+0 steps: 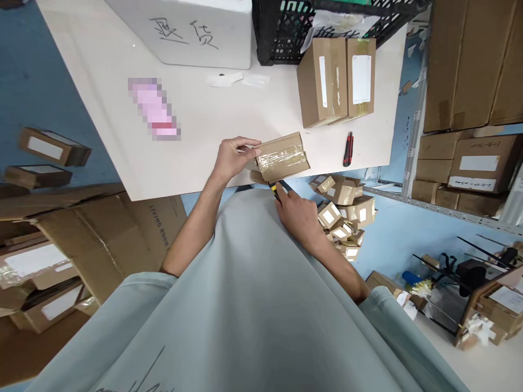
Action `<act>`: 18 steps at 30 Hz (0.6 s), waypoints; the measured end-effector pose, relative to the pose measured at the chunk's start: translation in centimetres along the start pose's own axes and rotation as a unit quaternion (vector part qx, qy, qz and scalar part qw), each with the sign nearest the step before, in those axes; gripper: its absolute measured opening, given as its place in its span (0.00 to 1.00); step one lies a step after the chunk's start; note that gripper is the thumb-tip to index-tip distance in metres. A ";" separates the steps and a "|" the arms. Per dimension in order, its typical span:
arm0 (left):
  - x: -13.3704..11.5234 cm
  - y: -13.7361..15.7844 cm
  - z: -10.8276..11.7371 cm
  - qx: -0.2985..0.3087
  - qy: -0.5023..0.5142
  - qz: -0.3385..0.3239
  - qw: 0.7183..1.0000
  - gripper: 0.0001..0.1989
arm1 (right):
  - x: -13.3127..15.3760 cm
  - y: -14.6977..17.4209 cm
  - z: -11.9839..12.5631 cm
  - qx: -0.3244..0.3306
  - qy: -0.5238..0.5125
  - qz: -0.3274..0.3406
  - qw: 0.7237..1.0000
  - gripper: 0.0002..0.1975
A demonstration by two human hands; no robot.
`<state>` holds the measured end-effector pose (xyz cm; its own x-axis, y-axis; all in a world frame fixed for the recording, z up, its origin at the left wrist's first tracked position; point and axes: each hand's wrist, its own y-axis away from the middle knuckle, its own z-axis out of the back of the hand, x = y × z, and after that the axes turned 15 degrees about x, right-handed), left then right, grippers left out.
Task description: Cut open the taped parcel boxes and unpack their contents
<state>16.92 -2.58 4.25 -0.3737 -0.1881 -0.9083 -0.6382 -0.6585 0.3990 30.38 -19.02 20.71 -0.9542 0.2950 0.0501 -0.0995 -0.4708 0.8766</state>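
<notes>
A small cardboard box (284, 158) wrapped in clear tape lies at the front edge of the white table. My left hand (233, 158) grips its left end between thumb and fingers. My right hand (300, 212) is closed around a utility knife (274, 188), of which a yellow and black part shows. The front of the knife is at the box's near edge, and I cannot see its blade. To the right, a red and black box cutter (348, 149) rests on the table, apart from both hands.
Two taped cardboard boxes (327, 81) stand before a black plastic crate (281, 32). Left of it is a white bin (204, 32); a pink blurred item (154, 109) lies nearby. Several small boxes (343, 212) are piled below the table. A large open carton (93, 239) stands at left.
</notes>
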 end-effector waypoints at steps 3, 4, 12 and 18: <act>-0.5 0.4 0.2 -0.008 -0.035 -0.001 0.999 0.18 | -3.1 -0.5 0.3 -0.075 -0.082 -0.015 0.994 0.29; -0.9 0.7 0.2 -0.017 -0.056 -0.004 0.998 0.20 | -4.4 -1.0 0.4 -0.104 -0.112 -0.029 0.988 0.29; -5.3 1.5 -6.2 0.009 -0.253 -0.102 0.962 0.21 | -11.5 -5.3 0.4 -0.186 -0.223 -0.029 0.956 0.27; -4.9 -0.4 -9.8 0.058 -0.283 -0.099 0.952 0.20 | -11.9 -6.4 1.6 -0.149 -0.188 0.038 0.970 0.27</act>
<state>25.56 -8.50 7.31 -0.5202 0.3768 -0.7664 -0.7919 -0.5490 0.2675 42.82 -18.22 15.29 -0.7973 0.5063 0.3285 -0.1646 -0.7060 0.6888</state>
